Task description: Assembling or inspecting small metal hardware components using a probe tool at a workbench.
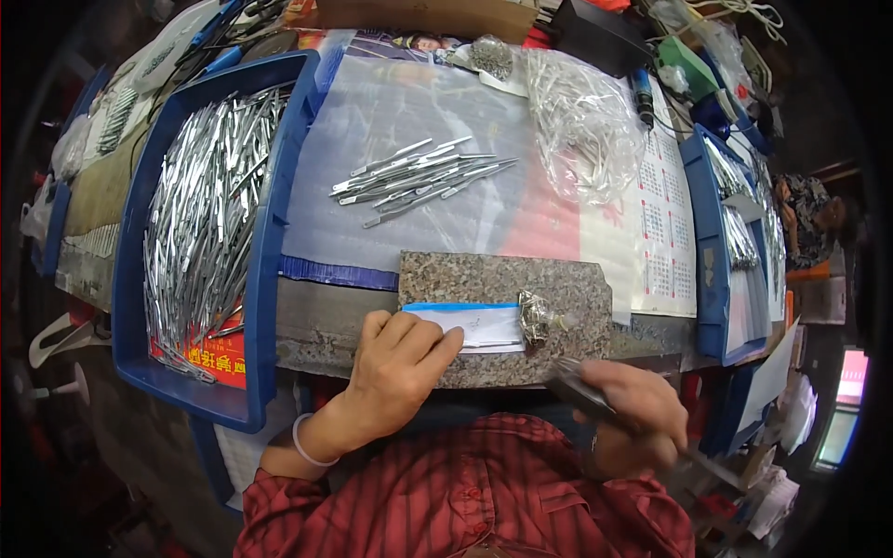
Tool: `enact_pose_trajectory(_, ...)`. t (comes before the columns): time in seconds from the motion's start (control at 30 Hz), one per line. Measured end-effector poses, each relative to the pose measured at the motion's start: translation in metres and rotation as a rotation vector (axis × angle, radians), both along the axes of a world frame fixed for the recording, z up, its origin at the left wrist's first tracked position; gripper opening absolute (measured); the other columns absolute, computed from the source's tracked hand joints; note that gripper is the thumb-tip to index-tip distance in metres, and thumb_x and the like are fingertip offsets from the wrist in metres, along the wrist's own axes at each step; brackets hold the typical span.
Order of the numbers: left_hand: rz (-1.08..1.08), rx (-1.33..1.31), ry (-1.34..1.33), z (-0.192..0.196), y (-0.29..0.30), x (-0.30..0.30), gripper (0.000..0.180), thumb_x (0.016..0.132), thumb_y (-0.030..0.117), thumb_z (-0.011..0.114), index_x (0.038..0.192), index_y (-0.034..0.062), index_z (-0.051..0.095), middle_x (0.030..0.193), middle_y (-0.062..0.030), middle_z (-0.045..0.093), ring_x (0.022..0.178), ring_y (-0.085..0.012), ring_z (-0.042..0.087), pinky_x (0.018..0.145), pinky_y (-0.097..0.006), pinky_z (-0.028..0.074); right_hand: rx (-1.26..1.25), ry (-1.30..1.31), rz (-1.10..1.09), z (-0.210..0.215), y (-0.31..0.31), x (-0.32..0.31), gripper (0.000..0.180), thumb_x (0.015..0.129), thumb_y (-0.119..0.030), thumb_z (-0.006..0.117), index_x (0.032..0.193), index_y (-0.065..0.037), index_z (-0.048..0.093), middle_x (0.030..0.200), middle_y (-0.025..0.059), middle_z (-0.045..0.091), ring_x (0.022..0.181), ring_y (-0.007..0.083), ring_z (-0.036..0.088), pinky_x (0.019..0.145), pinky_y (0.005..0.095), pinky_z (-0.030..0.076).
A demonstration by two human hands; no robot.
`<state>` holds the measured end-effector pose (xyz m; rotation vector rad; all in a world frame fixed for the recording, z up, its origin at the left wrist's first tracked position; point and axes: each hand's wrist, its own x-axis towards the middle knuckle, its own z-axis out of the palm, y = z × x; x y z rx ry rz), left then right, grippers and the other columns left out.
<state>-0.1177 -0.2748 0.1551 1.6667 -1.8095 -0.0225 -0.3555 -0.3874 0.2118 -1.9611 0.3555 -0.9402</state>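
My left hand (400, 367) rests at the left end of a white pad with a blue edge (493, 327), its fingers curled and pinched together. Whatever they hold is hidden. The pad lies on a speckled granite slab (502, 276) at the table's near edge. A small heap of tiny brass-coloured metal parts (534, 318) sits at the pad's right end. My right hand (642, 405), smeared by motion, grips what looks like a hammer (579, 391), its dark head over the slab's near right edge. Beyond the slab lies a loose pile of slim, pointed silver metal pieces (419, 177).
A blue tray (123, 307) full of similar silver pieces stands at the left. Another blue tray (712, 307) with metal pieces is at the right. A clear plastic bag of pale strips (586, 130) lies at the back right. A box (423, 17) stands at the far edge.
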Motion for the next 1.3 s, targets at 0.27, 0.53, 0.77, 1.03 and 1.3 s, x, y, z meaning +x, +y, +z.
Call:
enact_pose_trajectory(0.27, 0.048, 0.056, -0.008, 0.004, 0.012, 0.011, 0.024, 0.07, 0.007, 0.066, 0.094, 0.0056, 0.063, 0.083, -0.0045, 0.055, 0.077, -0.0209, 0.053, 0.072, -0.035, 0.035, -0.121, 0.333, 0.163, -0.021, -0.011, 0.083, 0.017, 0.089, -0.019, 0.059, 0.09, -0.002, 0.058, 0.084, 0.0121, 0.063, 0.064, 0.0288, 0.062, 0.052, 0.0339, 0.048)
enact_pose_trajectory(0.53, 0.077, 0.06, 0.055, 0.001, 0.021, 0.02, 0.02, 0.072, 0.004, 0.068, 0.09, 0.0055, 0.059, 0.083, -0.0066, 0.055, 0.077, -0.0238, 0.054, 0.072, -0.037, 0.036, -0.394, 0.414, 0.186, -0.002, 0.007, 0.11, 0.023, 0.082, -0.021, 0.065, 0.088, 0.0, 0.059, 0.077, 0.0116, 0.062, 0.058, 0.0238, 0.061, 0.046, 0.0313, 0.046)
enact_pose_trajectory(0.77, 0.074, 0.08, 0.097, -0.002, 0.017, 0.022, 0.016, 0.074, 0.007, 0.061, 0.09, 0.0069, 0.056, 0.084, -0.0065, 0.052, 0.079, -0.0233, 0.051, 0.073, -0.036, 0.036, -0.052, 0.302, 0.171, -0.018, 0.001, 0.108, 0.018, 0.089, -0.02, 0.06, 0.091, -0.002, 0.059, 0.083, 0.0128, 0.064, 0.065, 0.0264, 0.064, 0.052, 0.0309, 0.049)
enact_pose_trajectory(1.03, 0.076, 0.071, 0.132, -0.002, 0.019, 0.022, 0.017, 0.074, 0.005, 0.068, 0.086, 0.007, 0.057, 0.082, -0.007, 0.053, 0.077, -0.0246, 0.052, 0.072, -0.036, 0.036, 0.117, 0.16, -0.068, 0.002, 0.003, 0.059, 0.053, 0.098, -0.043, 0.036, 0.096, 0.005, 0.061, 0.095, 0.0205, 0.067, 0.072, 0.0238, 0.067, 0.054, 0.0286, 0.054)
enact_pose_trajectory(1.3, 0.063, 0.071, 0.104, 0.002, 0.017, 0.021, 0.016, 0.074, 0.002, 0.066, 0.086, 0.0062, 0.057, 0.081, -0.0068, 0.054, 0.076, -0.0253, 0.052, 0.073, -0.037, 0.036, -0.046, 0.494, -0.038, -0.018, -0.001, 0.062, 0.062, 0.099, -0.049, 0.028, 0.099, 0.002, 0.064, 0.077, 0.0091, 0.066, 0.056, 0.0168, 0.061, 0.054, 0.0286, 0.049)
